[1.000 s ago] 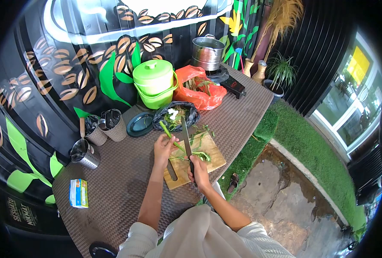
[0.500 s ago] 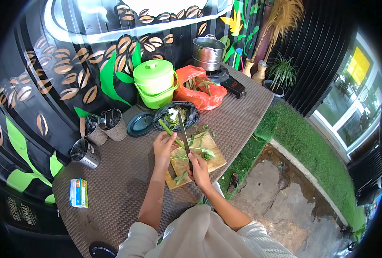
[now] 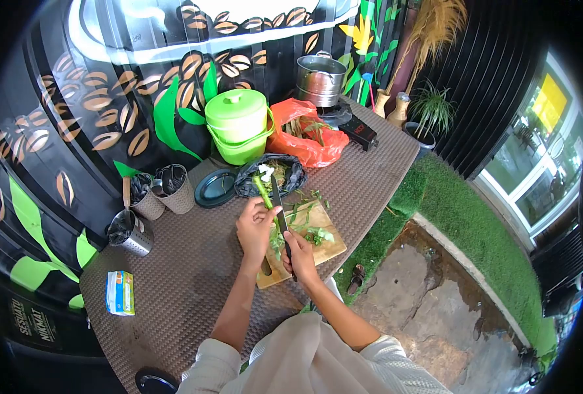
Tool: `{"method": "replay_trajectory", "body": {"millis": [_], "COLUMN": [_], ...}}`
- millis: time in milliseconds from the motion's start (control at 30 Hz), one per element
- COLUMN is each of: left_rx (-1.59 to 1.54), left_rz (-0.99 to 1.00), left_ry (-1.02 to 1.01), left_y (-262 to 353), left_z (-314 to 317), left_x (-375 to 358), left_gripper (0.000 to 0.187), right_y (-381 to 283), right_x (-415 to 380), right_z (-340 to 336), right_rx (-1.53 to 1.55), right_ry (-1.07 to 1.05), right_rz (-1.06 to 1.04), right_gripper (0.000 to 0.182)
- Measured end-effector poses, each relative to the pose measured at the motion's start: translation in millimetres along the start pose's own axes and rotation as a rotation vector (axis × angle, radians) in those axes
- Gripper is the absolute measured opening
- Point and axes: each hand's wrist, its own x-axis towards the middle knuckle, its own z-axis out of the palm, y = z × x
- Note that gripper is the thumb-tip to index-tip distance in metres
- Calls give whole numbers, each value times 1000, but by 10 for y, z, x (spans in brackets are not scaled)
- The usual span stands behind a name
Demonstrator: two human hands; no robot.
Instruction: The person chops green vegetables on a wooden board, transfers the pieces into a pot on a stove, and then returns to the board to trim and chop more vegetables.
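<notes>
Fingers of my left hand (image 3: 257, 226) are wrapped round a green stalk (image 3: 263, 192) that points up and away from me. My right hand (image 3: 298, 255) grips the dark handle of a knife (image 3: 278, 211), its blade upright close beside the stalk. Both hands are over a wooden cutting board (image 3: 331, 247) scattered with cut green pieces (image 3: 317, 235) and leaves. Just beyond the hands sits a black plastic bag (image 3: 296, 176) holding greens and something white.
Behind stand a lime green lidded bucket (image 3: 236, 121), a red plastic bag (image 3: 324, 148) and a steel pot (image 3: 320, 80) on a stove (image 3: 357, 129). Leftward are a dark plate (image 3: 215, 188), utensil holders (image 3: 176, 190) and a blue-white packet (image 3: 120, 293).
My left hand and the stalk have turned, so the stalk stands more upright and nearer the blade. My right hand and the knife have shifted slightly.
</notes>
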Motion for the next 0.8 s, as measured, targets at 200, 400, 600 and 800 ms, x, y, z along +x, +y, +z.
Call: {"method": "replay_trajectory", "body": {"millis": [200, 400, 600, 800], "left_rx": [80, 100, -188, -311], "left_rz": [80, -2, -197, -205], "left_ry": [8, 57, 154, 195], "left_y": [-29, -68, -387, -456], "left_z": [54, 19, -76, -55], "left_x": [-83, -37, 58, 19], "left_gripper": [23, 21, 23, 27], "right_y": [71, 139, 60, 217], "right_x": [128, 471, 448, 359], "right_z": [-22, -244, -286, -288], "right_rx": [-50, 12, -134, -37], "right_ry": [16, -43, -44, -149], "right_rz": [81, 323, 274, 205], "right_gripper": [47, 29, 36, 35]}}
